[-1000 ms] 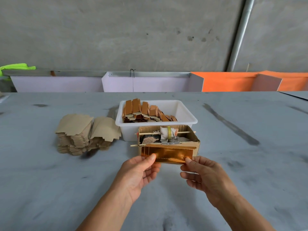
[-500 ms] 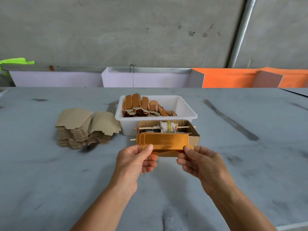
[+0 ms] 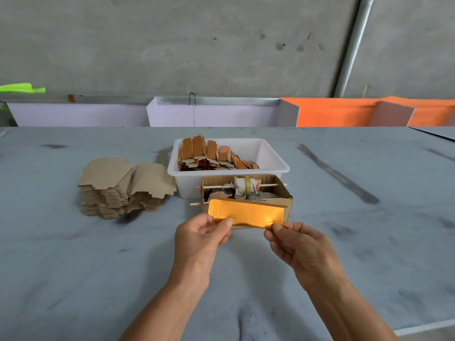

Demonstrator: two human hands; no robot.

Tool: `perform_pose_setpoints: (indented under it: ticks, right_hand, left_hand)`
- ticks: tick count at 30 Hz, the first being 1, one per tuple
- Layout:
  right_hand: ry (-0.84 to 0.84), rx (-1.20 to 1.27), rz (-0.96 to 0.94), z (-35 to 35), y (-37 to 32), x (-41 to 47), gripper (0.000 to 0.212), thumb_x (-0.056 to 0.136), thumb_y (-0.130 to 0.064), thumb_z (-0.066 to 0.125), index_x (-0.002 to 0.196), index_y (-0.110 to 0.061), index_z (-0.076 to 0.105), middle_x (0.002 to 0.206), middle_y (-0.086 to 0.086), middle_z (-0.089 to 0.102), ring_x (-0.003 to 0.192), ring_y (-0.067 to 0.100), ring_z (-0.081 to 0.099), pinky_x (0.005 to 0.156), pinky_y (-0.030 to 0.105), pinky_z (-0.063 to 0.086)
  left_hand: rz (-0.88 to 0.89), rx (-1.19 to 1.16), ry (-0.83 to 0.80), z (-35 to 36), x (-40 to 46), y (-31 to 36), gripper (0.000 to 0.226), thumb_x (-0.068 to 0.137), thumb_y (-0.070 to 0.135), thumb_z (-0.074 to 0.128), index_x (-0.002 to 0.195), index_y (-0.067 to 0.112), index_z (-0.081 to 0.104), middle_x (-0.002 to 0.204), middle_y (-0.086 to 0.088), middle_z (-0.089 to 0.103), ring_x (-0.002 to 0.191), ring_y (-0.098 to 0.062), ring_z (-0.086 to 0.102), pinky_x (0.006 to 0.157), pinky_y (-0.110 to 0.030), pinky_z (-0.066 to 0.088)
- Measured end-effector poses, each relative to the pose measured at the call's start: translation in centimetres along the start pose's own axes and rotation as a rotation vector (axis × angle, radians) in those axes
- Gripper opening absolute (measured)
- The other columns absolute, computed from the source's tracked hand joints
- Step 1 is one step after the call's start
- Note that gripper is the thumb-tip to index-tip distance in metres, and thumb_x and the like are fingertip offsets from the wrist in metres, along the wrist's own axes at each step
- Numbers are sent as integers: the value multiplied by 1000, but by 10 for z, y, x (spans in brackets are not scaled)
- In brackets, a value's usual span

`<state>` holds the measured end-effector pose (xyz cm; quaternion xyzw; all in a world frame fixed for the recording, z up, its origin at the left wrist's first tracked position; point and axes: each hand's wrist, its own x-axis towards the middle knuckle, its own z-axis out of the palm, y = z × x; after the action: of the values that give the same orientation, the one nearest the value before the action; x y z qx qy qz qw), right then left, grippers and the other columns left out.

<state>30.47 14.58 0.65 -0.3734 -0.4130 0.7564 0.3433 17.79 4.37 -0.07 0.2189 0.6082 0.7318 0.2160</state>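
I hold the gold foil sheet [image 3: 246, 213] lifted off the tabletop [image 3: 73, 267], midway along it and just in front of the cardboard box [image 3: 288, 205]. I grip only its lower corners, so it could buckle or crease in the middle if my hands push toward each other. Its top edge stands close to the box's front wall and the wooden stick [image 3: 195, 204] poking out there, which could snag it. A slack pinch could let a corner slip. My left hand [image 3: 199, 239] pinches the lower left corner, thumb on top, fingers curled beneath. My right hand [image 3: 299, 244] pinches the lower right corner between thumb and forefinger. The hands are apart, forearms reaching forward from the near edge.
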Motion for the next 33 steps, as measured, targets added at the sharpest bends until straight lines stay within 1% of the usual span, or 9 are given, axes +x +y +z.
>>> perform_pose_setpoints:
  ticks: [5, 10, 12, 14, 17, 21, 24, 29, 33]
  right_hand:
    - [72, 89, -71, 1, 16, -4, 23, 82, 9, 62, 95, -9, 55, 76, 15, 64, 56, 15, 68, 53, 20, 56]
    - [60, 176, -38, 7, 26, -8, 57, 75, 5, 71, 123, -13, 46, 92, 19, 71, 77, 24, 72, 63, 28, 54]
    - [36, 238, -15, 9, 31, -8, 54, 72, 5, 72, 119, -8, 50, 93, 18, 71, 77, 23, 72, 58, 25, 55]
    - [25, 284, 2, 11, 34, -7, 39, 72, 7, 70, 107, -3, 56, 82, 12, 71, 70, 21, 71, 52, 22, 54]
    - [28, 276, -46, 10, 39, -5, 25, 71, 7, 69, 89, -7, 59, 70, 6, 67, 66, 18, 67, 53, 20, 53]
    - [34, 194, -152, 3, 43, -8, 27, 59, -3, 74, 83, -9, 65, 71, 7, 65, 69, 17, 66, 60, 23, 52]
    - [7, 148, -170, -3, 45, -9, 25, 57, -6, 75, 81, -9, 68, 71, 8, 66, 68, 17, 66, 65, 27, 49]
    - [-72, 109, -157, -8, 46, -10, 17, 55, -10, 76, 72, -13, 73, 62, 1, 61, 59, 10, 58, 56, 22, 44]
    - [-182, 234, -108, -8, 44, -10, 46, 53, -9, 76, 96, -14, 61, 76, 4, 70, 63, 14, 67, 51, 20, 49]
  left_hand:
    - [101, 27, 21, -1, -2, -8, 9, 75, -3, 72, 72, -1, 63, 57, -4, 67, 51, -8, 59, 54, -16, 50]
    - [148, -24, 26, 0, -5, -13, 14, 78, -2, 70, 84, 10, 66, 71, -5, 72, 62, -18, 69, 56, -18, 53]
    - [153, -58, 20, 1, -7, -15, 19, 78, -5, 69, 88, 11, 65, 75, -6, 73, 64, -21, 70, 57, -20, 54]
    - [146, -94, 8, 3, -10, -16, 28, 77, -9, 67, 93, 13, 63, 78, -7, 73, 65, -24, 71, 57, -21, 54]
    - [44, -216, 9, 4, -10, -20, 45, 75, -15, 65, 100, 21, 62, 77, -10, 73, 63, -24, 69, 56, -23, 55]
    - [-160, -332, -101, 7, -11, -25, 29, 69, -13, 66, 90, 7, 63, 66, -7, 69, 56, -15, 62, 52, -19, 51]
    - [-247, -314, -141, 6, -11, -30, 17, 67, -8, 68, 79, 4, 64, 59, -4, 65, 48, -10, 58, 46, -17, 47]
    - [-107, -286, -176, 0, -8, -28, 22, 59, 1, 70, 79, 2, 61, 73, -14, 71, 59, -24, 69, 50, -22, 53]
    - [-14, -224, -212, -7, -5, -30, 20, 64, -2, 69, 83, 1, 63, 75, -18, 70, 67, -30, 70, 58, -25, 55]
